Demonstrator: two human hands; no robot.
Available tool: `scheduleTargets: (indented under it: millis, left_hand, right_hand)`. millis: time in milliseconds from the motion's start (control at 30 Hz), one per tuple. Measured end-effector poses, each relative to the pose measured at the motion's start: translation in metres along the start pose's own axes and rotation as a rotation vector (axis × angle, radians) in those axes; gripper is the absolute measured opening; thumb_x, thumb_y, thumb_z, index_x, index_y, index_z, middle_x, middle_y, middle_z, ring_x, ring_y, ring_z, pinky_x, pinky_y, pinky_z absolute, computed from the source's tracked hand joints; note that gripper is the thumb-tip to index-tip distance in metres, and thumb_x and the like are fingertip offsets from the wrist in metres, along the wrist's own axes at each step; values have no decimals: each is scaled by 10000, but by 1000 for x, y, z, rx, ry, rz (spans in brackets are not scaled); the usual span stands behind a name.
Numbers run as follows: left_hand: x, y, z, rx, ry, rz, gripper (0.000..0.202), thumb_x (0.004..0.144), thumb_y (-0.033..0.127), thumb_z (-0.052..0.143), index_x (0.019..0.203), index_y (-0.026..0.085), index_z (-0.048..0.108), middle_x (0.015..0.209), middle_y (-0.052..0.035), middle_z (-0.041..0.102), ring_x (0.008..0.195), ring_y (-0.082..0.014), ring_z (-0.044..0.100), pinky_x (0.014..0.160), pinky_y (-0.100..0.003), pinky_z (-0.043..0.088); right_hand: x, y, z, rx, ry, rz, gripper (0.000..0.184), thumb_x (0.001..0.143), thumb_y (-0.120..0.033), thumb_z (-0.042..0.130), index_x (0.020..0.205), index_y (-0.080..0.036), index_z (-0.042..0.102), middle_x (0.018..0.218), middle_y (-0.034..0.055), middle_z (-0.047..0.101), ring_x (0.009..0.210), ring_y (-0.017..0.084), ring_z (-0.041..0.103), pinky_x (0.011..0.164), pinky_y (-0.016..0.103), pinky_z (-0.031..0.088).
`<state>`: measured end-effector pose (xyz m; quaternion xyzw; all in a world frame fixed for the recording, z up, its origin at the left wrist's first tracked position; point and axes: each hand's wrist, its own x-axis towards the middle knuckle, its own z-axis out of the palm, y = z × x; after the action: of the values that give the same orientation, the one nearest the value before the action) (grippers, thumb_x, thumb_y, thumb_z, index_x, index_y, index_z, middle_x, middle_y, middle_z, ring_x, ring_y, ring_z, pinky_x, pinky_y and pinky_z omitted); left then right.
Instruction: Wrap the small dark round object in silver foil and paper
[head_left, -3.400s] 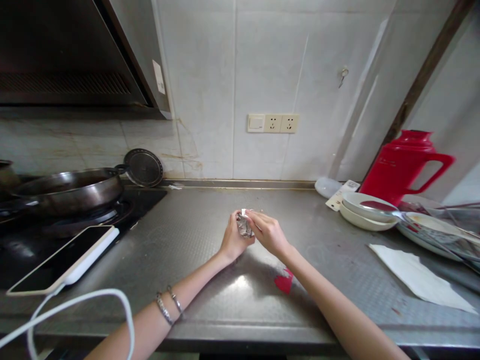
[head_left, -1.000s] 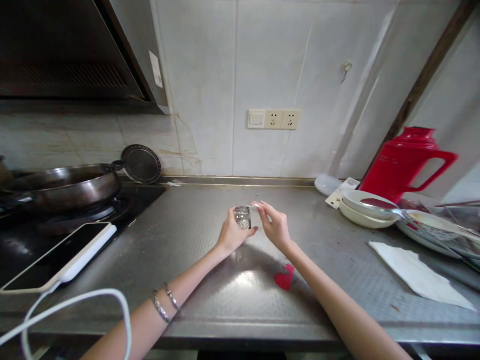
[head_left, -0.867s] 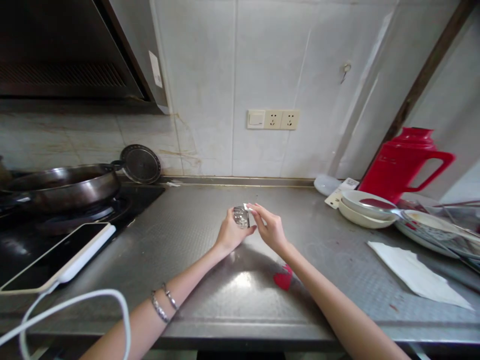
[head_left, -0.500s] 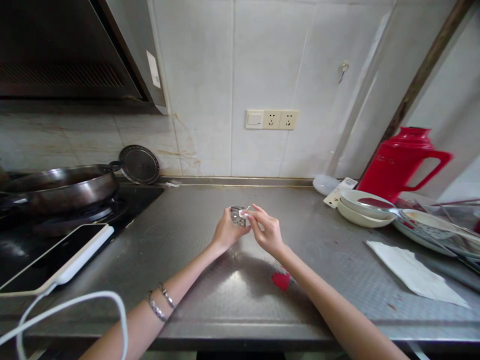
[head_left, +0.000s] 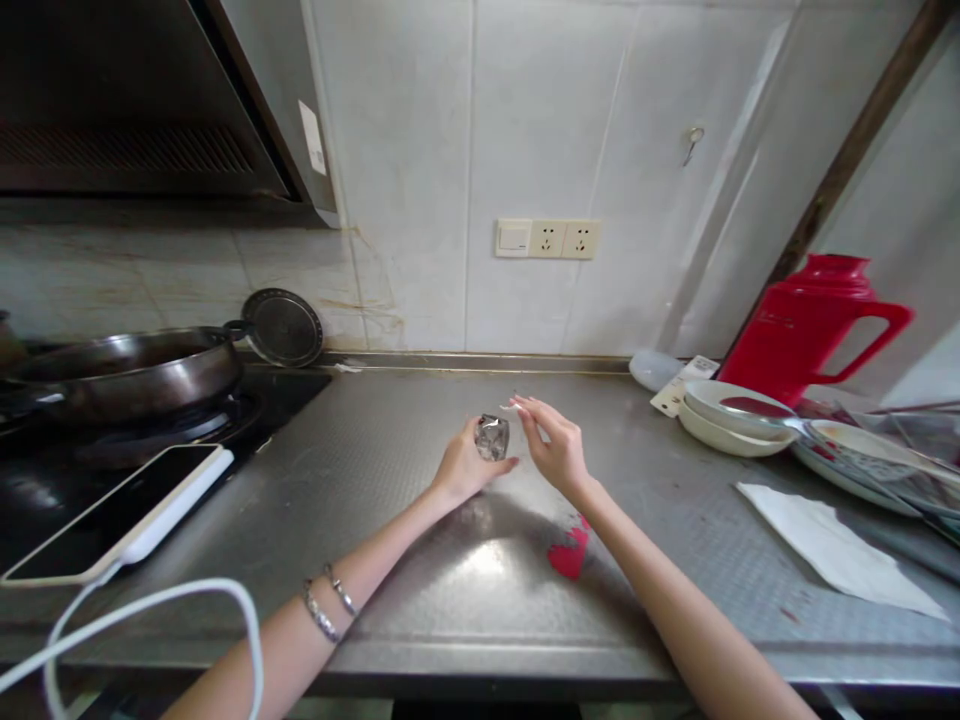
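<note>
My left hand [head_left: 463, 468] is wrapped round a small clear glass-like object [head_left: 493, 438], raised over the steel counter. Its exact kind is too small to tell; it looks see-through with dark and shiny patches. To its right, my right hand [head_left: 556, 447] pinches a small white scrap [head_left: 511, 408], perhaps of paper, between thumb and fingertips. The scrap is beside the glass-like object, slightly apart from it. Below my right wrist, a red heart-shaped patch [head_left: 568, 556] shows on the counter.
A pan [head_left: 142, 375] sits on the stove at left, with a phone [head_left: 112, 520] and its white cable [head_left: 202, 590] nearer me. At right are a white napkin [head_left: 840, 550], stacked bowls [head_left: 731, 437], plates [head_left: 855, 475] and a red thermos [head_left: 799, 330]. Wall sockets [head_left: 564, 239] face me.
My right hand has pulled away to the right with the white scrap, off the glass-like object. My left hand still holds that object, now less covered. The view has shifted slightly.
</note>
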<state>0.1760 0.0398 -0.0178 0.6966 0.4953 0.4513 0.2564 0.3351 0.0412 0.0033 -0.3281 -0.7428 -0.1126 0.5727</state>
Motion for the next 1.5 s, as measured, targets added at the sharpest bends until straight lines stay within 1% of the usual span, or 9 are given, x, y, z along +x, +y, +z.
scheduleTargets:
  millis: [167, 367, 567, 800, 900, 1033, 1133, 1267, 1500]
  left_hand:
    - [-2, 1, 1, -4, -16, 5, 683, 561, 341, 800, 1167, 186, 525, 1026, -81, 688, 913, -245, 657, 779, -344, 502]
    - [-2, 2, 0, 20, -6, -9, 552, 611, 316, 750, 1100, 167, 541, 997, -100, 678, 887, -256, 654, 753, -356, 509]
    - [-3, 3, 1, 49, -24, -23, 468, 643, 322, 710, 1042, 148, 538, 920, -90, 668, 847, -255, 654, 719, -346, 507]
    - [1, -10, 0, -9, -35, -53, 459, 650, 325, 699, 1029, 145, 510, 811, -30, 659, 769, -204, 637, 648, -279, 478]
    - [3, -15, -1, -85, -27, -50, 522, 609, 269, 725, 1064, 150, 499, 801, -12, 650, 729, -175, 627, 605, -246, 473]
    - [4, -11, -1, -232, -60, -125, 612, 580, 305, 777, 1099, 153, 491, 817, -13, 655, 607, -133, 604, 467, -200, 445]
    - [3, -2, 0, -257, -58, -174, 672, 535, 405, 822, 1081, 150, 526, 883, -45, 669, 628, -136, 610, 428, -189, 432]
    - [0, 4, 2, -201, -26, -224, 823, 485, 483, 839, 1154, 143, 501, 944, -79, 671, 624, -135, 615, 425, -198, 432]
    - [-2, 3, 5, -101, -37, -198, 709, 474, 445, 850, 1049, 138, 574, 844, -62, 692, 625, -156, 635, 499, -218, 458]
  right_hand:
    - [-11, -11, 12, 87, -118, -25, 272, 935, -187, 440, 1120, -214, 637, 1066, 70, 711, 1036, 196, 658, 927, 364, 547]
    - [-15, -17, 14, 72, -177, -214, 309, 911, -139, 468, 1192, -159, 595, 1088, 118, 699, 1092, 209, 630, 977, 383, 519]
    - [-16, -19, 12, 107, -205, -205, 320, 903, -135, 468, 1197, -167, 590, 1101, 112, 695, 1106, 207, 623, 935, 359, 550]
    - [-15, -24, 10, 141, -166, -265, 286, 869, -105, 502, 1118, -188, 617, 1006, 95, 727, 1024, 201, 665, 883, 344, 569]
    - [-12, -28, 5, 207, -213, -274, 223, 856, -103, 510, 1008, -187, 650, 944, 91, 739, 936, 197, 695, 821, 314, 579]
    - [-5, -31, -2, 267, -229, -165, 185, 875, -141, 494, 896, -177, 674, 839, 75, 744, 779, 176, 714, 704, 258, 567]
    - [0, -26, -6, 185, -46, 41, 207, 896, -198, 497, 830, -168, 691, 751, 61, 738, 660, 159, 698, 618, 230, 534]
    - [4, -14, -6, 58, 154, 277, 260, 924, -278, 473, 883, -173, 707, 851, 71, 749, 713, 172, 701, 643, 237, 525]
    - [-4, -8, 6, 178, -142, 212, 260, 928, -293, 466, 995, -207, 703, 946, 60, 745, 811, 188, 715, 701, 251, 550]
